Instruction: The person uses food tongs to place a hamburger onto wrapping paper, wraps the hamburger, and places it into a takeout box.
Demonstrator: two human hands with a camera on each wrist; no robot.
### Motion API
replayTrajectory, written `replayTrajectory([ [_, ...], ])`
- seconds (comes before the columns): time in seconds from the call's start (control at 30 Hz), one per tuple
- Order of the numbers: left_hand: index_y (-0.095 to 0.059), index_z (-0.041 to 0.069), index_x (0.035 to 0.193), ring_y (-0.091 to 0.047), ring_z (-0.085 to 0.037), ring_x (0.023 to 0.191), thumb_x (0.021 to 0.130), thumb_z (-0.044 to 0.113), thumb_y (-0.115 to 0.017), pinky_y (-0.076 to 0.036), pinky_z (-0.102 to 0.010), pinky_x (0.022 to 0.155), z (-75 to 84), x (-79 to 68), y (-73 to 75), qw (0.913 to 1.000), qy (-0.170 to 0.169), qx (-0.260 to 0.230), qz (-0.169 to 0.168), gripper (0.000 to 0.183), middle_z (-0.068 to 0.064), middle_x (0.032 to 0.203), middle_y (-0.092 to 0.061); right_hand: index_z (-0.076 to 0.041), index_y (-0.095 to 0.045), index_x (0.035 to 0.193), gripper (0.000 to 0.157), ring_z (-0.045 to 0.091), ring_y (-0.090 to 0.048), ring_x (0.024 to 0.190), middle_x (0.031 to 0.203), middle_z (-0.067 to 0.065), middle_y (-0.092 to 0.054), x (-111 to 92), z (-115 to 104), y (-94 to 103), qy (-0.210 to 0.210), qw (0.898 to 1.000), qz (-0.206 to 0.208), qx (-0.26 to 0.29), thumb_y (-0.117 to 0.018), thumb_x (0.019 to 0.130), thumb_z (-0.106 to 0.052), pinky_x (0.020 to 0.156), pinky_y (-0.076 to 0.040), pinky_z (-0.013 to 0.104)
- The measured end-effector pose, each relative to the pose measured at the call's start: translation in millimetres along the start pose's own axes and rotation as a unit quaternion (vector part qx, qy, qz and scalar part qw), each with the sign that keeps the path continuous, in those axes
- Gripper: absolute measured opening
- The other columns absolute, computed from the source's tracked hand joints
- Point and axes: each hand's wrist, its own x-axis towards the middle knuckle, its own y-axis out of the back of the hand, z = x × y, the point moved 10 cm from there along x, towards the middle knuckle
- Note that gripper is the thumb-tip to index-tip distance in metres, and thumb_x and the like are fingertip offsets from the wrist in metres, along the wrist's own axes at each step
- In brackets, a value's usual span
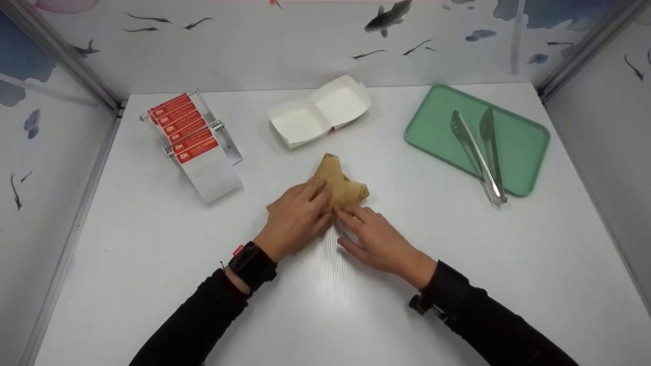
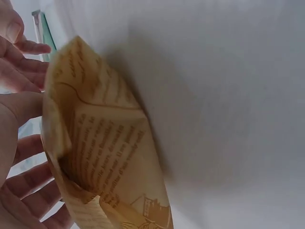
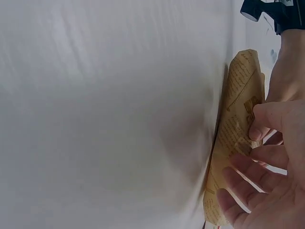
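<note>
A brown printed wrapping paper point(image 1: 333, 178) lies folded on the white table, two pointed corners sticking out on its far side. My left hand point(image 1: 295, 216) rests over its left part, fingers extended on top. At the near right edge, the fingertips of my right hand point(image 1: 379, 239) touch the paper, with the thumb held apart from it. The left wrist view shows a gaping fold in the wrapping paper point(image 2: 114, 143), lettering printed inside. From the right wrist, the paper point(image 3: 233, 124) appears as a low bundle beside loosely spread fingers point(image 3: 240, 186). Whatever it may contain is hidden.
Beyond the paper stands an opened white carton box point(image 1: 300, 119). A label dispenser point(image 1: 203, 147) with red and white stickers is at the back left. Metal tongs point(image 1: 480, 152) lie across a green tray point(image 1: 524, 173) on the right. Printed panels point(image 1: 305, 56) enclose the table.
</note>
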Motion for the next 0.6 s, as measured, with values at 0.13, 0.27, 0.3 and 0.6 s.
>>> replayTrajectory([
  [0.13, -0.067, 0.010, 0.130, -0.071, -0.031, 0.121, 0.100, 0.026, -0.075, -0.056, -0.041, 0.108, -3.1, -2.1, 2.4, 0.9998, -0.002, 0.015, 0.012, 0.035, -0.012, 0.137, -0.065, -0.001, -0.070, 0.137, 0.039, 0.028, -0.073, 0.111, 0.127, 0.011, -0.074, 16, -10, 7.6, 0.010, 1.000, -0.001, 0.004, -0.073, 0.103, -0.020, 0.093, -0.062, 0.045],
  [0.27, -0.069, 0.015, 0.132, -0.068, -0.030, 0.128, 0.100, 0.034, -0.075, -0.056, -0.044, 0.110, -7.3, -4.8, 2.4, 0.9994, 0.004, 0.033, 0.015, 0.037, -0.011, 0.139, -0.067, -0.009, -0.079, 0.110, 0.014, 0.019, -0.076, 0.093, 0.102, 0.002, -0.079, 40, -19, 20.7, -0.005, 1.000, 0.005, 0.029, -0.072, 0.103, -0.018, 0.080, -0.062, 0.040],
  [0.3, -0.070, 0.015, 0.133, -0.067, -0.030, 0.131, 0.100, 0.035, -0.075, -0.055, -0.044, 0.111, -9.2, -5.9, 2.7, 0.9992, 0.008, 0.036, 0.015, 0.039, -0.011, 0.141, -0.067, -0.009, -0.080, 0.106, 0.012, 0.018, -0.075, 0.089, 0.097, 0.002, -0.079, 47, -22, 24.1, -0.005, 0.999, 0.008, 0.032, -0.072, 0.102, -0.018, 0.077, -0.061, 0.039],
  [0.6, -0.065, 0.000, 0.140, -0.064, -0.028, 0.132, 0.102, 0.022, -0.074, -0.053, -0.045, 0.113, -31.9, -15.5, -5.4, 0.9983, 0.054, 0.002, -0.024, 0.045, -0.014, 0.142, -0.068, -0.012, -0.081, 0.098, 0.011, 0.016, -0.072, 0.079, 0.087, 0.000, -0.080, 117, -57, 40.6, 0.020, 0.999, 0.026, 0.044, -0.073, 0.098, -0.019, 0.072, -0.059, 0.035],
])
